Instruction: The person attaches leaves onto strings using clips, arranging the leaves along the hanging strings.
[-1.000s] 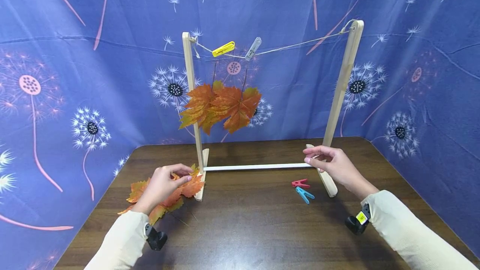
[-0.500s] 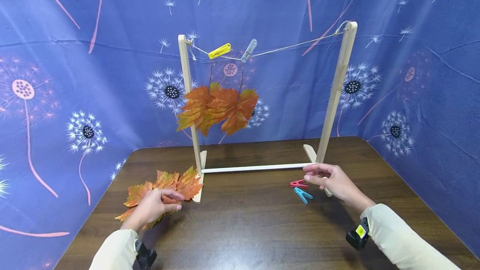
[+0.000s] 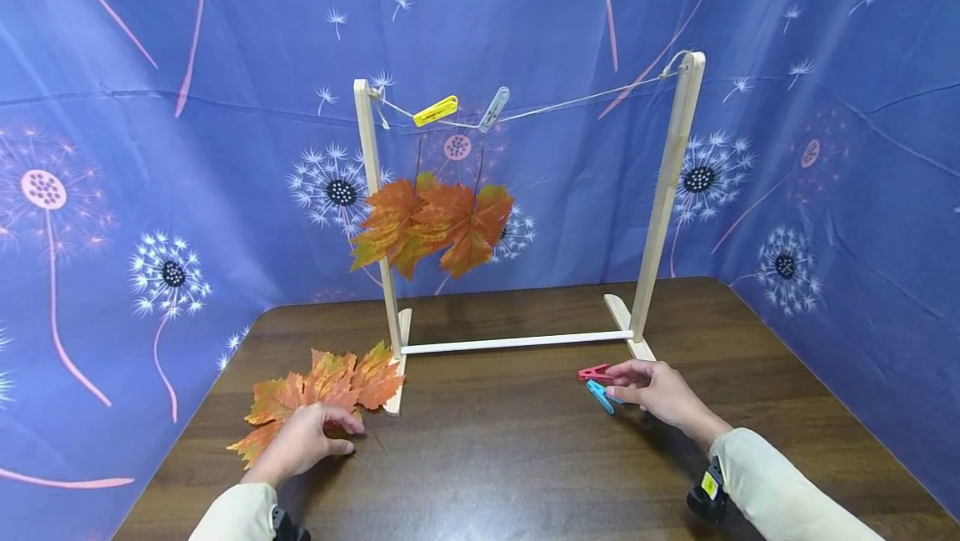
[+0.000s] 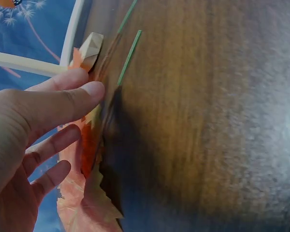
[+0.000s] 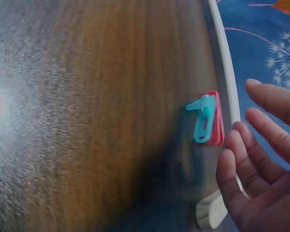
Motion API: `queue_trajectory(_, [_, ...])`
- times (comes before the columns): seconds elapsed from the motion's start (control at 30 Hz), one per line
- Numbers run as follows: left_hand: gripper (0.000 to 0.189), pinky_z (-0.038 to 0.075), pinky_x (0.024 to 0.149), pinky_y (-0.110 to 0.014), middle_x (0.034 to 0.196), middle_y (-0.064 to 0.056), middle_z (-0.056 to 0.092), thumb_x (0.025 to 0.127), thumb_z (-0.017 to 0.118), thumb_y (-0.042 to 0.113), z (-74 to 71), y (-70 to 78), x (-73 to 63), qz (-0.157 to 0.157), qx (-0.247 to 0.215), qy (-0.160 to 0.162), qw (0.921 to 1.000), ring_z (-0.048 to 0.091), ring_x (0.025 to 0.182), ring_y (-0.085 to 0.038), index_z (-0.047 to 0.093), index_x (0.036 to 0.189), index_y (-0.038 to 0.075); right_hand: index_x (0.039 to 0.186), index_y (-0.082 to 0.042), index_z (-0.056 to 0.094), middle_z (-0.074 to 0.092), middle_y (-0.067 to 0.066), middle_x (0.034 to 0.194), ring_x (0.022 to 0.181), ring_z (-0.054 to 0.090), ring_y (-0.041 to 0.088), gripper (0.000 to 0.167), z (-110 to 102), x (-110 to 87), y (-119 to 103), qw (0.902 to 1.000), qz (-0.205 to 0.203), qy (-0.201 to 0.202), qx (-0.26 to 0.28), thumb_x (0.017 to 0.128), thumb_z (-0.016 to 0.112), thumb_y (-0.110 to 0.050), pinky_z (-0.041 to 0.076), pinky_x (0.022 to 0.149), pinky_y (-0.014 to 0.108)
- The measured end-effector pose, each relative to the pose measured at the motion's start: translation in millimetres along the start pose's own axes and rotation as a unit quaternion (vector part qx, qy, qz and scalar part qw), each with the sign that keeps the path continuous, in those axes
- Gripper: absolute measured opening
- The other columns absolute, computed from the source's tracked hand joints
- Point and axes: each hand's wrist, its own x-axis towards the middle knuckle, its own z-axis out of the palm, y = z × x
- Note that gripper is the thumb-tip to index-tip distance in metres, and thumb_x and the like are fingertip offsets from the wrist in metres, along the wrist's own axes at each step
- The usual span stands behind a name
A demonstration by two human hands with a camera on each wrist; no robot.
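Note:
On the table's left side lie several orange-and-yellow artificial maple leaves point(image 3: 281, 398), their thin stems point(image 4: 129, 57) pointing right. My left hand point(image 3: 302, 443) hovers at their near edge, thumb and fingers loosely bent with nothing between them. To the right, a red clothespin point(image 3: 592, 373) and a blue clothespin point(image 3: 598, 396) lie side by side. My right hand point(image 3: 663, 395) is right beside them, fingertips overlapping them in the head view; in the right wrist view its relaxed fingers point(image 5: 227, 166) are spread apart from the blue and red pair.
A wooden stand point(image 3: 663, 207) carries a string point(image 3: 585, 102) across its top. A yellow clothespin point(image 3: 436, 111) and a grey clothespin point(image 3: 494, 110) hold two maple leaves point(image 3: 468, 228) on it. A white crossbar point(image 3: 517, 343) joins the feet low down. Blue dandelion-print cloth point(image 3: 225, 41) surrounds the table.
My right hand has come down from beside the right post to the two clothespins. My left hand has drawn back toward me and left across the leaves, nearer their stems.

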Motion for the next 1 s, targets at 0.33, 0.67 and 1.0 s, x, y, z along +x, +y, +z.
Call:
queue_trajectory(0.33, [0.016,0.054,0.076,-0.033,0.087,0.011,0.074,0.076,0.088,0.013,1.2,-0.1,0.6,0.000,0.031,-0.004,0.9995,0.069,0.087,-0.009,0.079,0.087,0.021,0.110,-0.001,0.074,0.069,0.002,0.092,0.080,0.057,0.015,0.034,8,2.3,14,0.9968,0.033,0.016,-0.071,0.085,0.083,-0.020,0.044,0.066,0.030])
queue_trajectory(0.67, [0.022,0.052,0.073,-0.037,0.086,0.016,0.070,0.070,0.091,0.015,3.2,4.2,1.4,0.041,0.115,-0.022,0.9923,0.066,0.086,-0.013,0.077,0.081,0.027,0.104,-0.002,0.074,0.063,0.000,0.084,0.076,0.054,0.016,0.035,13,0.2,14,0.9948,0.025,0.012,-0.098,0.080,0.087,-0.024,0.041,0.067,0.030])
queue_trajectory(1.0, [0.025,0.047,0.065,-0.031,0.075,0.023,0.061,0.071,0.090,0.015,4.5,5.8,2.2,0.046,0.118,-0.004,0.9919,0.057,0.073,-0.001,0.069,0.070,0.029,0.092,-0.003,0.065,0.057,0.000,0.080,0.073,0.050,0.016,0.035,20,1.2,11,0.9911,0.025,0.027,-0.128,0.072,0.091,-0.016,0.039,0.063,0.029])
